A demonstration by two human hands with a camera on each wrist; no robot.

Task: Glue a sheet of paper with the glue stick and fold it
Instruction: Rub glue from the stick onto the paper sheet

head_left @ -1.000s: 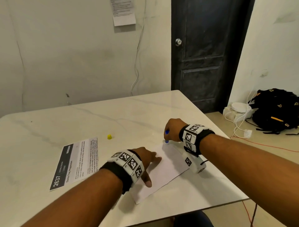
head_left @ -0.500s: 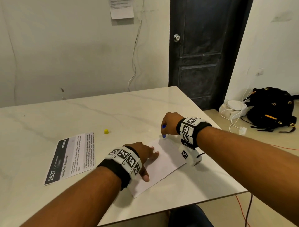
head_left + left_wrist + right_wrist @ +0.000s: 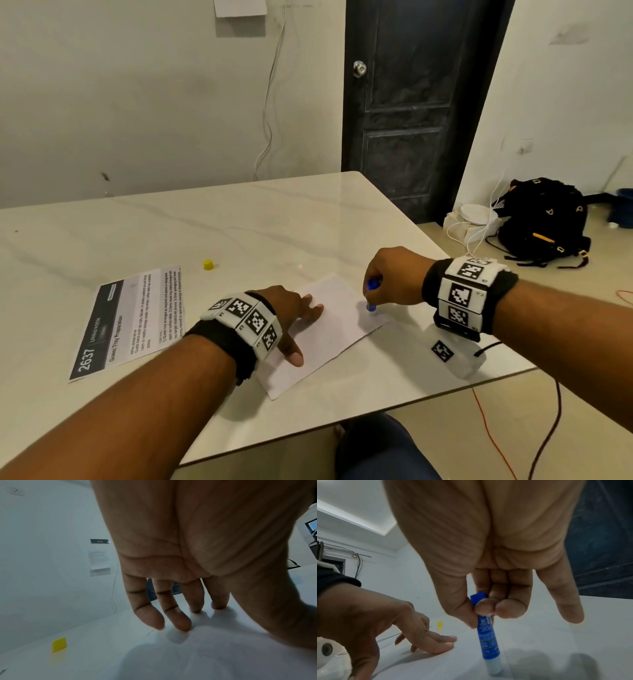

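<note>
A blank white sheet of paper (image 3: 329,332) lies near the table's front edge. My left hand (image 3: 294,315) presses flat on its left part, fingers (image 3: 180,620) straight and spread on the paper (image 3: 214,655). My right hand (image 3: 390,281) grips a blue glue stick (image 3: 371,294) upright, with its pale tip touching the sheet near the right edge. In the right wrist view the thumb and curled fingers pinch the glue stick (image 3: 488,635) near its top, and its tip rests on the paper (image 3: 453,666). The left hand (image 3: 423,635) shows there too.
A small yellow cap (image 3: 208,264) (image 3: 59,644) (image 3: 439,624) stands on the marble table (image 3: 239,226) beyond the sheet. A printed instruction page (image 3: 130,318) lies to the left. The table's front edge (image 3: 411,399) runs close under my right wrist. A black backpack (image 3: 544,222) sits on the floor.
My right hand has dragged the glue stick down along the sheet's right edge, from the far corner toward me. My left hand still presses the paper in the same place.
</note>
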